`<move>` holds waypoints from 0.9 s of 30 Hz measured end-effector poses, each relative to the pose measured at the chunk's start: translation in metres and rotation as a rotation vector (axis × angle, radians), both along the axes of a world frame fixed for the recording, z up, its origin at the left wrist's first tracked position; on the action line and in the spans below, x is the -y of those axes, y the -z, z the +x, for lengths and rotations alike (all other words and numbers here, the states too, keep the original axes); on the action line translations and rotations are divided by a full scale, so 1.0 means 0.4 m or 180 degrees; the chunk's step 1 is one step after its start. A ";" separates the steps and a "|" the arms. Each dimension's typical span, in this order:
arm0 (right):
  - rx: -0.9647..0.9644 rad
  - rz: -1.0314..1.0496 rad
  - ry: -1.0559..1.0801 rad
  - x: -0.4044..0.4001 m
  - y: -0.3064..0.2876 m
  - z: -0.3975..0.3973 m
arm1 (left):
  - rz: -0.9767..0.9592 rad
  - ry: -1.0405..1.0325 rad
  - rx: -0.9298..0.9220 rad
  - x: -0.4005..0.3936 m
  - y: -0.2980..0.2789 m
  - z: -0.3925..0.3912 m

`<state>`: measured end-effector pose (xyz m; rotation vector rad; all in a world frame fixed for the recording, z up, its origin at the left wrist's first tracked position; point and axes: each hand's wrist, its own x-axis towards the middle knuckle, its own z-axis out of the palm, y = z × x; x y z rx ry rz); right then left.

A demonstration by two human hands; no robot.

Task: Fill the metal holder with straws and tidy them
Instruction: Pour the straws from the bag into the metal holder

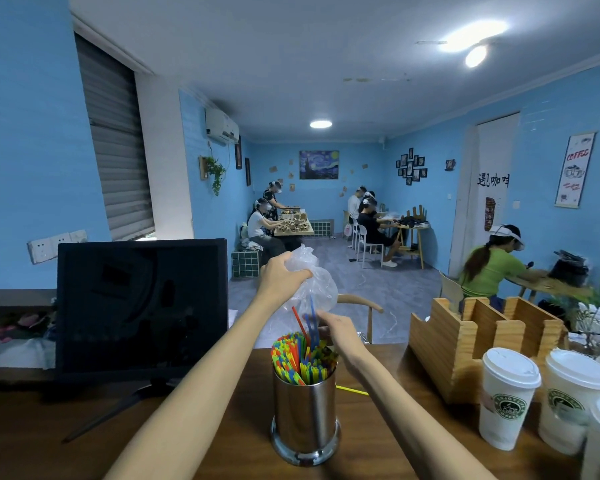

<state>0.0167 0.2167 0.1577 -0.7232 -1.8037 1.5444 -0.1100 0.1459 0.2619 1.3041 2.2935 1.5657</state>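
Head view shows the left hand gripping a crumpled clear plastic bag above the shiny cylindrical metal holder of multicoloured plastic straws below the right hand, whose fingers pinch loose ones that could slip onto the worktop.

I see bare table left of the metal holder – monitor blocks further left; right side tight – wooden organizer and paper cups crowd it, a stray yellow straw lies between; holder mouth packed with straws
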 end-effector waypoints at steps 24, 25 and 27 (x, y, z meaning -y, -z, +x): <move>-0.0345 -0.0485 0.0326 -0.063 -0.008 0.007 | -0.0320 0.1033 -0.0919 -0.064 -0.006 0.015; -0.0401 -0.0593 0.0365 -0.066 -0.003 0.008 | 0.0179 0.0947 -0.0663 -0.049 0.012 0.017; -0.0507 -0.0718 0.0391 -0.069 0.006 0.010 | 0.1102 0.0720 0.0018 -0.019 0.068 0.013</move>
